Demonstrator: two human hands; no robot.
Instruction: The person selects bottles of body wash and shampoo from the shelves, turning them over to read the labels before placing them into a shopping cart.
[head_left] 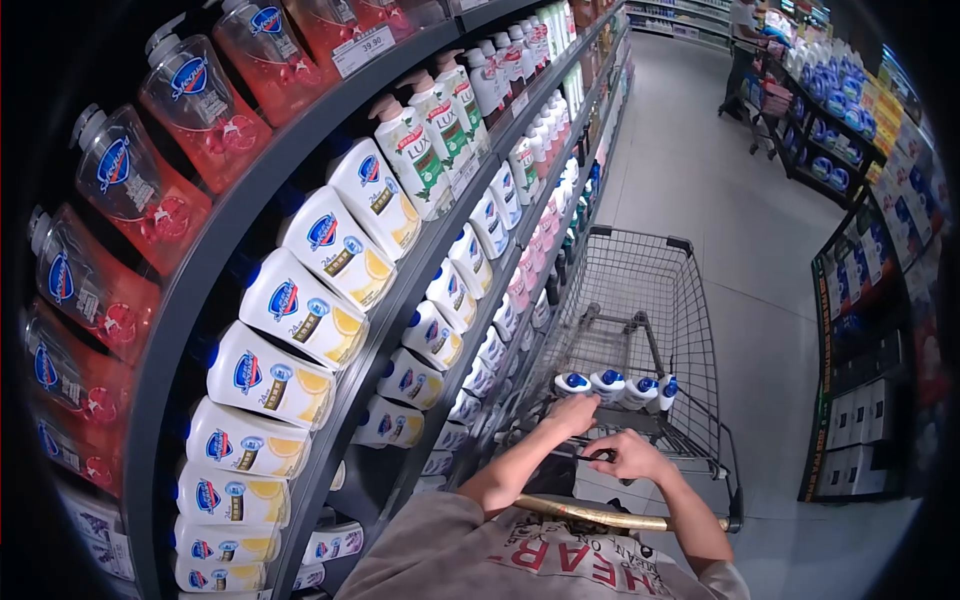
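Observation:
In front of my body stands a wire shopping cart (pixel 705 300). Several white bottles (pixel 638 393) with blue caps are lined up across its near part. My left hand (pixel 573 414) is against the near side of the leftmost bottle (pixel 570 383), with its fingers curled; what they grip is hidden. To its right and closer to me, my right hand (pixel 632 456) has its thumb and fingers closed on a thin dark piece (pixel 598 457) near the cart's rear. A gold-coloured bar (pixel 590 513) runs across below my forearms.
Shelves on the left hold white body wash bottles (pixel 305 318) with lemon pictures, red Safeguard pump bottles (pixel 120 270) and LUX pump bottles (pixel 415 150). Dark display racks (pixel 830 185) line the right side. Farther down the aisle, a person (pixel 742 50) stands by another cart (pixel 768 110).

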